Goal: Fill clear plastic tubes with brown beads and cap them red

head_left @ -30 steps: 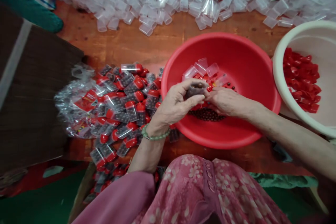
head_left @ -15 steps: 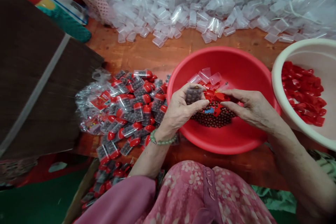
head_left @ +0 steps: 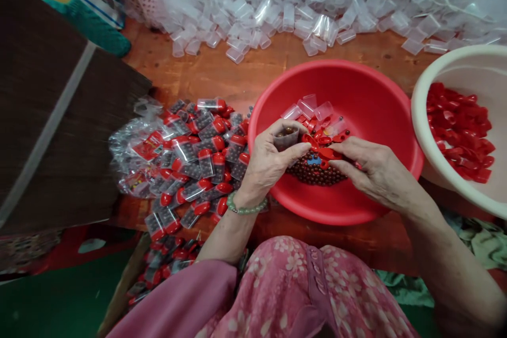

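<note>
From my remote view: left hand [head_left: 271,156] curled around tub [head_left: 285,137] of beads, over basin [head_left: 380,95]. Right hand [head_left: 366,169] pinches red cap [head_left: 329,153], fingers slightly parted, beside tub.

**Glossy Plastic, Stained Wood, Matt Cloth**

Smooth plastic forms the red basin [head_left: 372,100], softly sheened, and the cream basin [head_left: 430,76]. The held container [head_left: 285,140] is translucent plastic; the held red piece [head_left: 328,154] is glossy. Brown beads [head_left: 317,177] shine. The crinkled bag [head_left: 122,142] is shiny film, the table [head_left: 222,76] low-sheen wood, the floral garment [head_left: 277,285] matt cloth.
</note>
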Tool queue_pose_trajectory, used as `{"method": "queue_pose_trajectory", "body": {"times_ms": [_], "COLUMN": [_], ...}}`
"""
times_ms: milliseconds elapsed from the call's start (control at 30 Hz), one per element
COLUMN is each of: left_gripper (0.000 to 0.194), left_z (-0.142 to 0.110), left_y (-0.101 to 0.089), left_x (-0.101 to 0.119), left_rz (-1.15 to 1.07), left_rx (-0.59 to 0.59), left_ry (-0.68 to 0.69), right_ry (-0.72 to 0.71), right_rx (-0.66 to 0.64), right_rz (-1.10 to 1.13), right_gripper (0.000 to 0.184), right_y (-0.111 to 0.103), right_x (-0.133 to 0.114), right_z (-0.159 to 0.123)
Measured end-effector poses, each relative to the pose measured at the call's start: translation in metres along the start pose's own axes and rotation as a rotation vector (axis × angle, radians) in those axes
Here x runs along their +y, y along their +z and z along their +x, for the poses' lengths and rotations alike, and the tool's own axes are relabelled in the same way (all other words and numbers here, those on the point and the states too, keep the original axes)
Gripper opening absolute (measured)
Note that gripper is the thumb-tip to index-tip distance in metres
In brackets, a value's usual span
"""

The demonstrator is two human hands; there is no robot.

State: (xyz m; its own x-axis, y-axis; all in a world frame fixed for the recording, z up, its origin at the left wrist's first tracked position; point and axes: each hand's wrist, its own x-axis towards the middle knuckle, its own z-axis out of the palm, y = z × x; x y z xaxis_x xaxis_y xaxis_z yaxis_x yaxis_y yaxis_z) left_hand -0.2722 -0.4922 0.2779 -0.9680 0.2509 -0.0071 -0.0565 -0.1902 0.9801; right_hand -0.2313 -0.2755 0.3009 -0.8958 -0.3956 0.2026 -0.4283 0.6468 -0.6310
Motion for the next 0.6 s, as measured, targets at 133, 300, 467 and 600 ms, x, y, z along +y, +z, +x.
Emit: {"method": "queue_pose_trajectory", "body": {"times_ms": [133, 300, 467, 600], "left_gripper": [0.039, 0.041, 0.047, 0.045], "left_z": [-0.002, -0.002, -0.001, 0.0], "left_y": [0.002, 0.003, 0.002, 0.0], "left_x": [0.007, 0.01, 0.012, 0.011], "left_rz": [0.016, -0.009, -0.141, -0.197], "left_rx": [-0.077, -0.111, -0.138, -0.195], "left_ry": [-0.088, -0.159, -0.223, -0.246], "right_ry": [-0.016, -0.084, -0.108, -0.011], "right_rx": [-0.054, 0.006, 0.052, 0.054], "right_rz": [-0.109, -0.053, 0.011, 0.156], "right_gripper": [0.027, 0.05, 0.022, 0.016], "right_y": [0.002, 0.004, 0.005, 0.009], "right_x": [-0.009, -0.022, -0.022, -0.019], "right_z": [0.002, 0.007, 0.01, 0.007]}}
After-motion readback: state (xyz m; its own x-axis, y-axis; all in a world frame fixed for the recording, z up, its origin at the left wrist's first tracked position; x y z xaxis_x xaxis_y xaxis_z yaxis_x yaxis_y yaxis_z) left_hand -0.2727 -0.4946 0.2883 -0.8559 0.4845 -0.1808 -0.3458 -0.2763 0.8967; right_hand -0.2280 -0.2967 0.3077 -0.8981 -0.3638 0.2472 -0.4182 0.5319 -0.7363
